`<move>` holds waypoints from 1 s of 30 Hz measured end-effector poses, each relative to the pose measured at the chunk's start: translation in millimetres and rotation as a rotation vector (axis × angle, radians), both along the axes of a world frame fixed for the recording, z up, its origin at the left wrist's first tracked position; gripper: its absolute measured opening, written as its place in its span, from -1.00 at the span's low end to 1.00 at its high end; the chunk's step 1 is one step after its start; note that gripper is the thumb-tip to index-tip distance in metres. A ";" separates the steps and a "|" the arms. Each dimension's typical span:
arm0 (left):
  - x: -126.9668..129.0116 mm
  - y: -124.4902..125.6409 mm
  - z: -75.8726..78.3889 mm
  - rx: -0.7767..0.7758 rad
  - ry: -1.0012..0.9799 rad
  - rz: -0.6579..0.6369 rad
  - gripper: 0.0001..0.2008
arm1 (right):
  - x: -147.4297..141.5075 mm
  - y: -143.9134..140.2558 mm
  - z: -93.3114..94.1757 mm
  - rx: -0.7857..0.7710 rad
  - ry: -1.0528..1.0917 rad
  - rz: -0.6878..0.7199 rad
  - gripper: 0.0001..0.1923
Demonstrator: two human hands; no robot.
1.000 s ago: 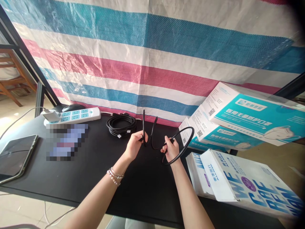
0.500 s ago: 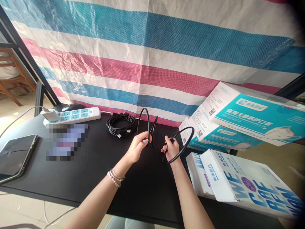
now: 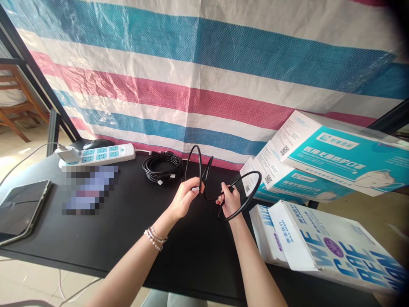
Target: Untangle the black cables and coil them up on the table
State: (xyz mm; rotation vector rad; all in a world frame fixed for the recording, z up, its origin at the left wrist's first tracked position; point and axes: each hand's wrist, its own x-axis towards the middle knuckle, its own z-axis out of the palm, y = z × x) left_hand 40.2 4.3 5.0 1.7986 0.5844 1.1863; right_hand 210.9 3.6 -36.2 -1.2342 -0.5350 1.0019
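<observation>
A loose black cable [image 3: 259,183] runs in loops between my two hands, above the black table. My left hand [image 3: 184,197] pinches it between thumb and fingers, with one loop rising behind the fingertips. To the right, my right hand [image 3: 229,199] has its fingers curled round another stretch, and a wide loop swings out past the wrist. Behind my left hand lies a coiled black cable [image 3: 162,167] with pale connector ends, untouched. The ends of the held cable are hard to make out.
A white power strip [image 3: 102,154] with a plugged-in adapter [image 3: 66,154] lies at the back left, a dark mouse [image 3: 97,143] behind it. A tablet [image 3: 22,211] rests at the left. Stacked mask boxes [image 3: 338,149] and white cartons [image 3: 335,243] stand on the right. A striped sheet [image 3: 191,76] hangs behind.
Almost nothing differs. The cable loops have shifted very slightly, and both hands keep their hold in about the same places.
</observation>
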 end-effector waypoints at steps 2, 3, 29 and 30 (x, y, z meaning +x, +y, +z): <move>-0.1 -0.3 0.8 -0.005 0.004 0.004 -0.80 | 0.3 -0.1 -0.3 0.003 0.000 0.000 -0.56; -0.1 -0.4 1.5 -0.006 0.009 0.007 -0.79 | 0.4 -0.1 -0.3 0.006 0.001 0.000 -0.56; 1.0 -3.5 2.9 -0.007 0.053 0.017 -0.71 | -1.6 -1.3 1.4 0.016 -0.021 0.011 -0.61; 1.1 -3.7 3.1 -0.003 0.060 0.017 -0.71 | -1.3 -1.0 1.1 0.017 -0.019 0.011 -0.61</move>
